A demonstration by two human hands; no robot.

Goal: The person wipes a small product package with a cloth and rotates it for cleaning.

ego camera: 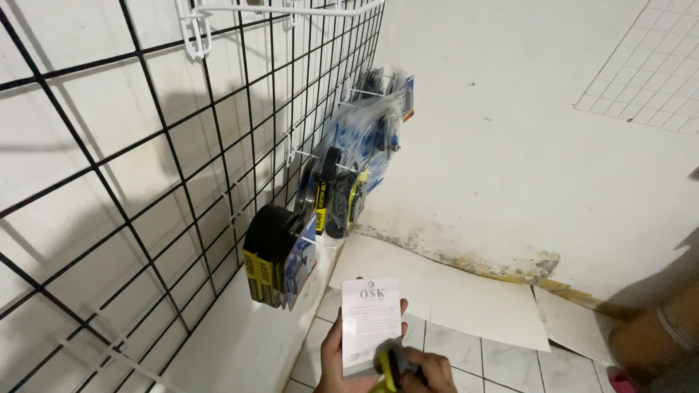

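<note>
White card (370, 320) one, both hands; yellow-black tool (391, 364) one.

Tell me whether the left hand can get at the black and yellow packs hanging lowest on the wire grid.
Probably not as things stand: the left hand is full, holding a white card. The way up to the black and yellow packs looks open.

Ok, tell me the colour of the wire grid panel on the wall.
Black wire grid panel, clearest in the head view.
</note>
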